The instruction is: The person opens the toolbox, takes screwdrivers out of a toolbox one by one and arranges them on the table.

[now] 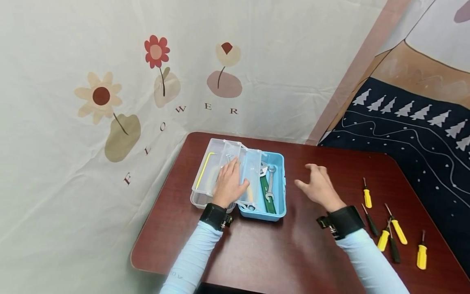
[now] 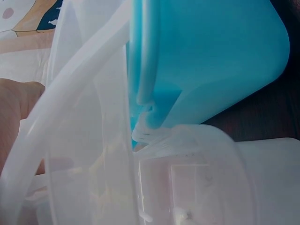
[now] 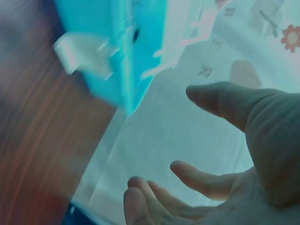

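A light-blue toolbox (image 1: 281, 185) stands on the table with its clear trays (image 1: 253, 163) swung out to the left. My left hand (image 1: 227, 183) rests on these trays, fingers extended and thumb spread; in the left wrist view, clear plastic hides much of the hand (image 2: 11, 122). Inside the blue part lie a green-handled adjustable wrench (image 1: 267, 190) and a silver combination wrench (image 1: 271, 183). A yellow L-shaped hex key (image 1: 203, 170) shows through the clear plastic at the left. My right hand (image 1: 320, 188) is held right of the toolbox, fingers apart, holding nothing.
Several screwdrivers lie at the table's right side, among them a yellow one (image 1: 367, 197), a black one (image 1: 371, 222) and another yellow one (image 1: 422, 256) near the edge. A printed cloth (image 1: 275, 110) hangs behind the dark red table (image 1: 257, 253).
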`<state>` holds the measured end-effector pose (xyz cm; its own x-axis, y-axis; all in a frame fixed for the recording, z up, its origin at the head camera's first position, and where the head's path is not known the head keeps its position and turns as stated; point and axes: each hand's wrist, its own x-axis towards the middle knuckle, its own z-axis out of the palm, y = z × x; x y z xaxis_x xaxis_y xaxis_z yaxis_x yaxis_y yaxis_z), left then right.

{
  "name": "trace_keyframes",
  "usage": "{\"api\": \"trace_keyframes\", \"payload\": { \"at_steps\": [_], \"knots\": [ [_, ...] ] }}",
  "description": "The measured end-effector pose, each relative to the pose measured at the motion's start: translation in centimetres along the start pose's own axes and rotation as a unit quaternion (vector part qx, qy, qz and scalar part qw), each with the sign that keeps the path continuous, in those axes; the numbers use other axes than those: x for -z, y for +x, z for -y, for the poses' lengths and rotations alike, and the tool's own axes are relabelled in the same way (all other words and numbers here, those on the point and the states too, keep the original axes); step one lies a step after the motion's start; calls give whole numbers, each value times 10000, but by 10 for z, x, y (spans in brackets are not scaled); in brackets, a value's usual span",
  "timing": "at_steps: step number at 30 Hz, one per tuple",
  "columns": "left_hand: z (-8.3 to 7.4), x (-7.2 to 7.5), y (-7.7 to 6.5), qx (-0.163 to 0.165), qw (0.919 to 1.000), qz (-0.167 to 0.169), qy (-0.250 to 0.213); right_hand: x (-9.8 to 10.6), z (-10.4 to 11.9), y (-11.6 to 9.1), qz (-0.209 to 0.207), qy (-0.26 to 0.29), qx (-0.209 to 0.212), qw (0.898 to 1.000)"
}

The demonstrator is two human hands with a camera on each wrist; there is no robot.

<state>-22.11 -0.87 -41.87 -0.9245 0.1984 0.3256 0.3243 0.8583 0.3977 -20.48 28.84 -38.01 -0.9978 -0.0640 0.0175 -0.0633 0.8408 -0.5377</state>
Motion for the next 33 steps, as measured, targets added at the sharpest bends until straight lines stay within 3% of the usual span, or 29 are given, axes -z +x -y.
{"api": "trace_keyframes", "payload": {
  "at_steps": [4,8,14,21,26,30,33],
  "knots": [
    [0,0,1,-10,10000,-1,0,-13,27,14,369,104,261,9989],
    [0,-1,1,-50,10000,17,2,-29,47,27,924,103,254,9953],
    [0,-3,1,-30,10000,3,-21,-54,62,47,1751,-30,182,9844],
    [2,-1,1,-30,10000,-9,44,-77,72,61,2379,-532,311,9693],
    [1,-1,2,-12,10000,57,-9,-89,77,65,2650,-621,60,9622],
    [1,-1,3,-1,10000,54,-34,-103,71,72,2591,-280,-310,9649],
    [3,-1,3,20,10000,81,-30,-117,66,78,2393,-402,-132,9700]
  ]
}}
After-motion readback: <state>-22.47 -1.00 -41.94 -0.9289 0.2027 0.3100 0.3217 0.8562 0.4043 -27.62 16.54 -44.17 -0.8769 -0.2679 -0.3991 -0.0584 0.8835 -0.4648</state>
